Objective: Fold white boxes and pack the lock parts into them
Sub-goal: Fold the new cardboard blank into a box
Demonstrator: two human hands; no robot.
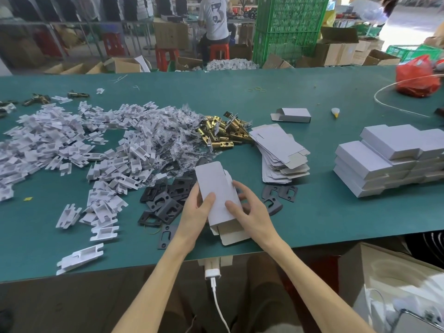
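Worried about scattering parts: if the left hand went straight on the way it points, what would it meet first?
The left hand grips the white cardboard box; past it, likely the pile of brass latch bolts, though depth is unclear.

Two hands, the left hand [194, 212] and the right hand [252, 212], hold one half-folded box [216, 195]; beyond that box lie one fanned stack of flat blanks [280, 155] and one more open box [292, 115]. Right of the held box lie two separate black plates [288, 191], one stack of closed boxes [384, 162] too overlapped to count, one glue bottle [335, 112] and one red bag [418, 76]. Left of it, white inserts [72, 140], bagged screws [177, 131] and brass latches [223, 133] lie in heaps too dense to count.
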